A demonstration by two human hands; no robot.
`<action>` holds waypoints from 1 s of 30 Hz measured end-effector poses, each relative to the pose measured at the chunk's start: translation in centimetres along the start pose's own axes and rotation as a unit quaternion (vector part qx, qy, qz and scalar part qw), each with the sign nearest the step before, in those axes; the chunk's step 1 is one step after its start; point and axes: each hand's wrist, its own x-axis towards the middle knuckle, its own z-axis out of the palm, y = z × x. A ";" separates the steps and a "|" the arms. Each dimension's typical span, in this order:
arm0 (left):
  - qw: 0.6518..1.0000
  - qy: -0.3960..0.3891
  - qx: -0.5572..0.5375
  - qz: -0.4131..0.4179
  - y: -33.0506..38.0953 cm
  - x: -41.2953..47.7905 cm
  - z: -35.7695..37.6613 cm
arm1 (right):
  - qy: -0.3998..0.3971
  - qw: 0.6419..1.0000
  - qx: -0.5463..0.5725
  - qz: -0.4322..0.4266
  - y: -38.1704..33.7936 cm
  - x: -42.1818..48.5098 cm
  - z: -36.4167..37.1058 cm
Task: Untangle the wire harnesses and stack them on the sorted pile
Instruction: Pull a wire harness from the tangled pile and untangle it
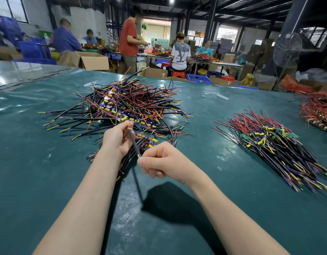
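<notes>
Here, in the head view, the bench (232,208) spreads wide under a dark green cover; its far edge runs behind the tangled heap (125,103), with cardboard boxes (93,61) on the floor beyond it. A broad strip of green cover lies between the heap and the sorted pile (269,142), which sits well to the right with its wires lying roughly parallel; a further red wire pile (317,107) lies at the bench's right edge, and a white scrap (222,96) rests between the piles, farther back. More cover stretches toward the camera under both forearms.

The left hand (118,138) is raised just in front of the heap, fingers curled; its grip pinches the upper end of a black cable (133,142) between thumb and fingertips. The right hand (164,161) is close beside it, nearer the camera; its grip is pressed together on the cable's lower end, where yellow and blue strands show. The cable slants between the two hands.

Beneath them lies a small bundle (146,140) of harnesses at the heap's near side; the held cable possibly belongs to it, though the hands hide the join.
</notes>
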 end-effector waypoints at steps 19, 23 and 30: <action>0.992 -0.017 0.126 0.004 -0.4 -0.4 0.0 | -0.205 0.973 0.087 0.063 1.3 0.0 -0.5; 0.954 -0.120 0.274 -0.016 -0.5 -1.7 0.6 | -0.088 0.981 0.117 0.125 2.0 -0.5 -3.8; 0.810 -0.294 0.507 0.021 -4.6 -4.1 2.6 | 0.245 0.961 0.120 0.045 3.3 -0.4 -6.5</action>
